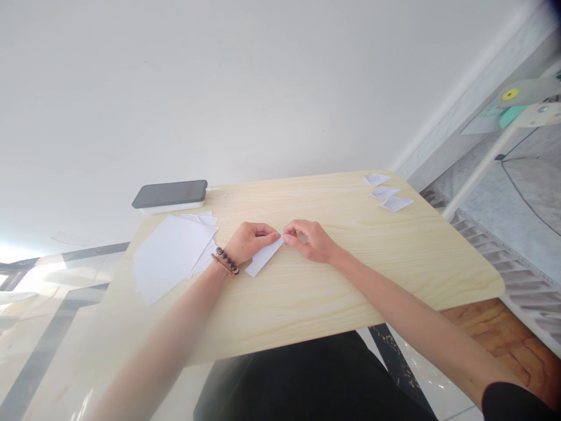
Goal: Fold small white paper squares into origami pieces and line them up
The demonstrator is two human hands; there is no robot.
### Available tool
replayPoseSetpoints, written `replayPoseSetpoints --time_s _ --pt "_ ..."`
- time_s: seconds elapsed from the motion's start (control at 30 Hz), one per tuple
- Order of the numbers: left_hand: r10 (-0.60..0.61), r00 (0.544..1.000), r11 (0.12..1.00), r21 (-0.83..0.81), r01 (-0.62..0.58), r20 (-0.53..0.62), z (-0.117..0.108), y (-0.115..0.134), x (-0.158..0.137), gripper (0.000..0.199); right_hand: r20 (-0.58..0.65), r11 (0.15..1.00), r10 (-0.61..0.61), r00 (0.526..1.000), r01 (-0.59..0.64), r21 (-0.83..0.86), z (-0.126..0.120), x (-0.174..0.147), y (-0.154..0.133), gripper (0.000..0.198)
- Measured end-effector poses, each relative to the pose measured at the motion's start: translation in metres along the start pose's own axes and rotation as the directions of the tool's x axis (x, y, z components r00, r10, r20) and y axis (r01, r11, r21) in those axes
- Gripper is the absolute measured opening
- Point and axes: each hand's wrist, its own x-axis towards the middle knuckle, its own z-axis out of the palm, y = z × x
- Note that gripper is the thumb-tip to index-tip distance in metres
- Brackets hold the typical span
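Both our hands meet over one folded paper strip [265, 258], which slants across the middle of the pale wooden table [333, 304]. Our left hand [252, 241] pinches its upper edge between thumb and fingers, covering part of it, and our right hand [312, 240] nips its far end between thumb and forefinger. Around our left wrist we count one dark beaded bracelet [227, 261] and, beside it, a brownish band [223, 266].

Just left of that wrist lies a fanned pile of white sheets [169, 257]; they overlap, so we cannot count them. Behind the pile, one dark-screened phone [170, 194] rests on a white block [173, 207], with a white cable [214, 189] at its right end. Well apart, near the far right corner, three folded paper pieces [397, 203] sit in a row.

Beyond the table's right edge, a pale pole [482, 164] slants upward past a sheet with greenish marks [484, 118], too blurred for us to read.
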Motion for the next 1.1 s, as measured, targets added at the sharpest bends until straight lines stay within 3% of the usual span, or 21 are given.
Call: replayPoseSetpoints --time_s 0.13,0.43,1.1 --pt "0.039 0.999 0.998 0.046 -0.039 0.015 0.003 0.0 0.0 0.032 0.091 1.0 0.0 0.996 0.001 -0.009 0.0 0.002 0.001 0.017" --pt "0.047 0.998 0.997 0.063 -0.049 0.032 0.002 0.0 -0.001 0.033 0.252 0.973 0.089 0.964 -0.138 0.183 -0.006 0.001 0.001 0.017" --pt "0.055 0.997 0.995 0.078 -0.059 0.051 0.001 -0.001 0.0 0.033 0.284 0.964 0.126 0.951 -0.185 0.192 -0.008 0.003 -0.001 0.02"
